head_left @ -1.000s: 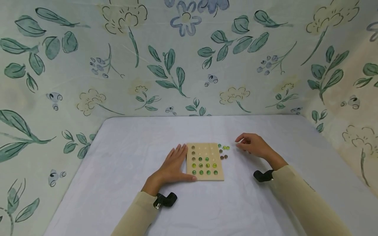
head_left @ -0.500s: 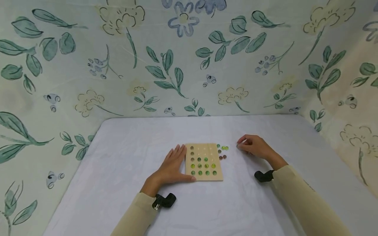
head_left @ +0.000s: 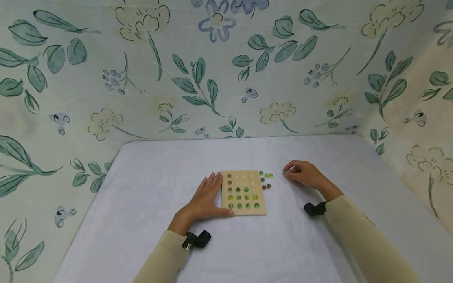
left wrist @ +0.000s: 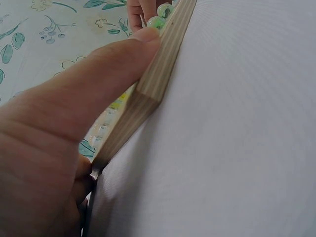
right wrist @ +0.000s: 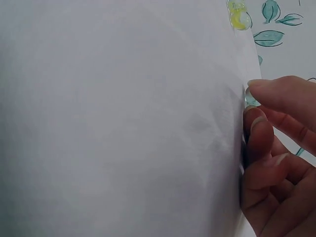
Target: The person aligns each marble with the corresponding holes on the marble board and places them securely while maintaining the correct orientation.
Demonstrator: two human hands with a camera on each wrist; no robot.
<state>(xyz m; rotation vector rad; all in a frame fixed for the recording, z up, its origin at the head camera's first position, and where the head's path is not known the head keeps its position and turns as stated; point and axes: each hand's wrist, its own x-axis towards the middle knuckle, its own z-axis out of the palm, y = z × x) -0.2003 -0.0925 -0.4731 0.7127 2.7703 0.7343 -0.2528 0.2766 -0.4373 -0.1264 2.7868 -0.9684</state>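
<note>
A pale wooden board (head_left: 253,211) with rows of round hollows lies on the white table. Green, yellow-green and brownish glass marbles (head_left: 247,197) sit in its two near rows, part of the middle row and the left column. My left hand (head_left: 205,202) rests along the board's left side, fingers straight, with the thumb on the near left corner. To the right of the board, my right hand (head_left: 306,175) pinches a clear greenish marble (right wrist: 251,97) between thumb and forefinger, low over the cloth. Its other fingers are curled in.
Beside the board's upper right edge lie several loose marbles: brown marbles (head_left: 266,186), yellow-green marbles (head_left: 269,175) and a green marble (head_left: 260,173). A white cloth (head_left: 170,165) covers the table. Behind it hangs a floral backdrop (head_left: 219,78). Each wrist wears a black camera (head_left: 315,209).
A green marble now shows at my right fingertips, which a second ago showed none plainly. The right hand has hardly shifted. My left hand and the board stay put, while the view moves slightly.
</note>
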